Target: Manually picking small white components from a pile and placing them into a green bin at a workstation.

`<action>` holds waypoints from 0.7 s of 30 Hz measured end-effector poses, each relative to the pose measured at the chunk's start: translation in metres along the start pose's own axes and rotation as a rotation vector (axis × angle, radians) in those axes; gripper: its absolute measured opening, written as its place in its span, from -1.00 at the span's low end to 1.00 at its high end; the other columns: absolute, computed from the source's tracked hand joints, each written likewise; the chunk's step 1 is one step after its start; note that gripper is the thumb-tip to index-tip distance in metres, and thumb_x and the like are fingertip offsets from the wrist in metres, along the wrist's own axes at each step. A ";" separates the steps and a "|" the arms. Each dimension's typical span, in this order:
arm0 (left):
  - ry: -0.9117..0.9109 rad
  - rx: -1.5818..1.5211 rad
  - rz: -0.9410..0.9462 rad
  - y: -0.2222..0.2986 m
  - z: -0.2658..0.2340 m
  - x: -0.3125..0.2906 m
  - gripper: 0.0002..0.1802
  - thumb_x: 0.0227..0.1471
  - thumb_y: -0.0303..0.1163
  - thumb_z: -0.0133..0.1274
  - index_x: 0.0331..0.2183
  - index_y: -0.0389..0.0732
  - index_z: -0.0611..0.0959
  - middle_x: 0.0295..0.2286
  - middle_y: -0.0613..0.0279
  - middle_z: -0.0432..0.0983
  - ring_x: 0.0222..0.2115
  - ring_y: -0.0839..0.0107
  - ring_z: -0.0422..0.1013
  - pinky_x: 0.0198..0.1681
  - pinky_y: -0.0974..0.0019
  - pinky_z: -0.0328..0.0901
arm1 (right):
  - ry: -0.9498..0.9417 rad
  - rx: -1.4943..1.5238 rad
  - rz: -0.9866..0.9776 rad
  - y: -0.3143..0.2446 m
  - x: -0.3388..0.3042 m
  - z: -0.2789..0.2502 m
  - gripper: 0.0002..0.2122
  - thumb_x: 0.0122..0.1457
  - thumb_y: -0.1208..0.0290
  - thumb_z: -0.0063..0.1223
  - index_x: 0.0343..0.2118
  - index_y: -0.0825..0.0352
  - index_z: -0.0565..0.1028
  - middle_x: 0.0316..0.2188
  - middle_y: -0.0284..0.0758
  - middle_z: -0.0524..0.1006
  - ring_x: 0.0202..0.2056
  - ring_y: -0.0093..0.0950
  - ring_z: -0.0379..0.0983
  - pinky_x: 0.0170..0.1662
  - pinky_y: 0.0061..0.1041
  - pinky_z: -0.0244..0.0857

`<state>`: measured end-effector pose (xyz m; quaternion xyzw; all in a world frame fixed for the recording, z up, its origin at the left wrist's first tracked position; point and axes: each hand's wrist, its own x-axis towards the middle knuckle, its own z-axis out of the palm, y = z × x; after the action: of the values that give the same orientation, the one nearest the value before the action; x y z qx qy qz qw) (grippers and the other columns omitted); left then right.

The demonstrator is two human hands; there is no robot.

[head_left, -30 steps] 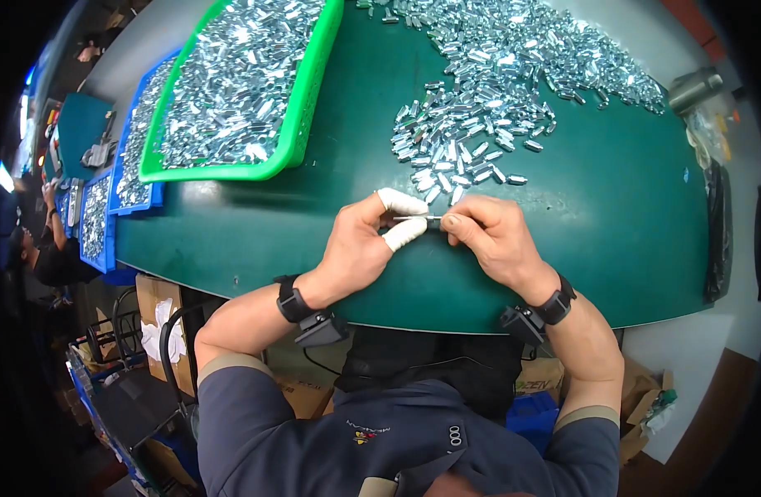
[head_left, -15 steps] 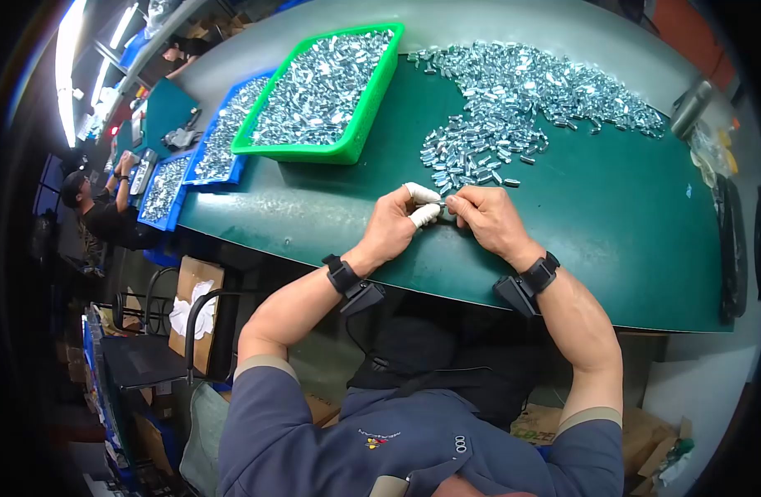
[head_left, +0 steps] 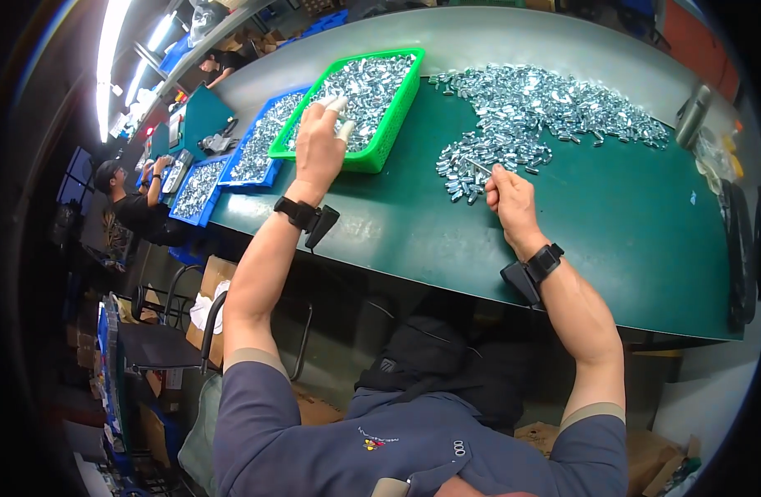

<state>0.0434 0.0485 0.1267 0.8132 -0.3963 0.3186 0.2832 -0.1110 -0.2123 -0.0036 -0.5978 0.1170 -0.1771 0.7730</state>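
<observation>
My left hand (head_left: 318, 149) reaches over the near side of the green plastic basket (head_left: 401, 103), which is filled with small shiny metal cylinders. White coverings wrap two of its digits. Thumb and fingers are apart, and I see nothing held between them. My right hand (head_left: 511, 199) is closed, with a thin metal pick (head_left: 481, 168) sticking out to the upper left from its pinch. The pick's tip lies over the near edge of a loose heap of the same silvery cylinders (head_left: 500, 132) on the green table. Which end of the pick shows is too small to tell.
Blue trays (head_left: 252, 170) of similar parts stand left of the basket. A grey bottle (head_left: 693, 116) and clear plastic bags (head_left: 713, 157) lie at the table's right end. Another person (head_left: 136, 207) works at the far left, and a chair (head_left: 161, 346) stands nearby.
My hands have separated from their meeting point at the table's front. The left has moved up and left over the basket; the right has shifted right, toward the heap, with the pick showing.
</observation>
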 end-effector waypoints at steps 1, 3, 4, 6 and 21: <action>0.000 0.070 0.128 0.005 0.007 0.007 -0.69 0.09 -0.58 0.14 -0.08 -0.19 0.68 -0.20 0.03 0.60 -0.18 0.06 0.54 -0.11 0.11 0.44 | 0.016 0.003 0.002 0.000 -0.001 -0.001 -0.60 0.43 0.12 -0.02 -0.50 0.28 0.52 -0.66 -0.49 0.43 -0.61 -0.71 0.28 -0.52 -0.66 0.14; -0.169 0.059 0.228 0.018 0.036 0.004 -0.60 0.07 -0.61 0.08 -0.02 -0.16 0.65 -0.15 0.01 0.55 -0.12 0.00 0.49 -0.05 0.06 0.41 | 0.044 0.006 0.013 0.003 -0.005 -0.003 -0.61 0.43 0.12 -0.02 -0.49 0.29 0.52 -0.66 -0.49 0.43 -0.61 -0.71 0.28 -0.52 -0.67 0.14; -0.331 -0.011 0.196 0.019 0.061 -0.006 -0.55 0.05 -0.63 0.06 0.01 -0.15 0.64 -0.13 0.01 0.52 -0.09 -0.01 0.47 -0.02 0.04 0.40 | 0.030 -0.007 -0.008 0.003 -0.005 0.000 -0.61 0.43 0.12 -0.02 -0.49 0.29 0.52 -0.66 -0.49 0.43 -0.61 -0.71 0.28 -0.52 -0.66 0.14; -0.415 -0.045 0.184 0.011 0.102 -0.015 -0.56 0.05 -0.62 0.07 0.01 -0.14 0.64 -0.14 0.02 0.52 -0.09 -0.02 0.46 -0.02 0.05 0.40 | 0.002 -0.035 -0.047 0.003 -0.005 0.006 -0.60 0.43 0.13 -0.02 -0.49 0.30 0.52 -0.66 -0.49 0.43 -0.61 -0.70 0.28 -0.53 -0.66 0.14; -0.602 -0.122 -0.043 0.002 0.073 -0.056 -0.70 0.05 -0.46 0.27 -0.12 -0.20 0.68 -0.25 0.13 0.52 -0.20 0.09 0.48 -0.12 0.11 0.38 | -0.082 -0.324 -0.086 -0.003 -0.011 0.012 -0.58 0.41 0.17 0.00 -0.53 0.36 0.54 -0.69 -0.44 0.46 -0.62 -0.69 0.33 -0.53 -0.58 0.15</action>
<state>0.0362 0.0212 0.0393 0.8606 -0.4637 0.0329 0.2080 -0.1164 -0.1979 0.0023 -0.7257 0.0866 -0.1644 0.6624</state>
